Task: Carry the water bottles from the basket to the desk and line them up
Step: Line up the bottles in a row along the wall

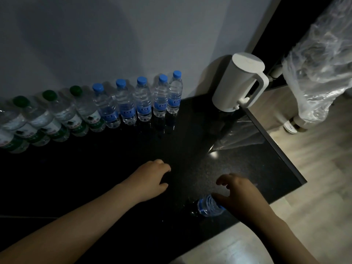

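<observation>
Along the wall on the black desk [114,168] stands a row of water bottles: green-capped bottles [62,113] on the left and blue-capped bottles [142,101] on the right. One more blue-labelled bottle [208,207] stands near the desk's front right edge. My right hand [240,195] is over its top, thumb against its side, while the fingers point forward and free of it. My left hand [152,178] hovers over the middle of the desk, fingers loosely curled and holding nothing. The basket is not in view.
A white kettle [240,82] stands at the desk's far right corner, just right of the bottle row. Crinkled clear plastic [314,73] hangs over something beyond the desk on the right. Wooden floor [314,178] lies past the right edge.
</observation>
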Demonstrator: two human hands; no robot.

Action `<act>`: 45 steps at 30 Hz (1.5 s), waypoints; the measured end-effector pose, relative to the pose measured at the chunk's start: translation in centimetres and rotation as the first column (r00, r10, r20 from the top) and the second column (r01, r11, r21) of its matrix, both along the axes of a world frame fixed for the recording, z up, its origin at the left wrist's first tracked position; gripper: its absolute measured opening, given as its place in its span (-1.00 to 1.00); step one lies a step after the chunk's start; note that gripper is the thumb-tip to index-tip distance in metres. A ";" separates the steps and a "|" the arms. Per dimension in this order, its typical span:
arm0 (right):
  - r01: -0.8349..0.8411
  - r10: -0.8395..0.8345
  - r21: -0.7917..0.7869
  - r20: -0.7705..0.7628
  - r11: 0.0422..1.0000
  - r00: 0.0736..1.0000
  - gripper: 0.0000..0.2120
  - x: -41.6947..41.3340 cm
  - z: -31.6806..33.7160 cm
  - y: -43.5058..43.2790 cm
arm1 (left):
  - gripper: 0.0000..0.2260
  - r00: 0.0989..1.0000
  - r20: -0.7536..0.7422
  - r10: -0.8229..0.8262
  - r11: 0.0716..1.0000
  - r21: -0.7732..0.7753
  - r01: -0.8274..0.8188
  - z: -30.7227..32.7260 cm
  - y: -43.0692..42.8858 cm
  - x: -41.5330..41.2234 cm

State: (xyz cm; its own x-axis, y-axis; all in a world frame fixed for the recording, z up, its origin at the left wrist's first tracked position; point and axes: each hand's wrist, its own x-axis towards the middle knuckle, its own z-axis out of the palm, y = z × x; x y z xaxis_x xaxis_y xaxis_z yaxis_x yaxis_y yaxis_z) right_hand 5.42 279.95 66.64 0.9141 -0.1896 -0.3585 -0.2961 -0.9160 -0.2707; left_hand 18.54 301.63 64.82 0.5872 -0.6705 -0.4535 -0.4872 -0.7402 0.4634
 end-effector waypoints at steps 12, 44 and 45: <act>0.067 -0.067 -0.008 -0.070 0.998 0.995 -0.76 -0.8 -2.5 -0.3 | -0.59 0.996 -0.089 -0.008 1.000 0.016 0.009 -0.1 -0.1 -1.4; 0.038 -0.030 -0.025 0.277 0.999 0.961 -0.65 23.9 0.1 -8.9 | -0.64 0.980 0.067 0.187 0.982 -0.041 -0.185 0.0 -0.6 9.2; 0.021 -0.010 -0.038 0.279 0.999 0.960 -0.65 24.6 0.0 -9.2 | -0.64 0.979 0.073 0.192 0.981 -0.042 -0.189 -0.1 -0.7 9.7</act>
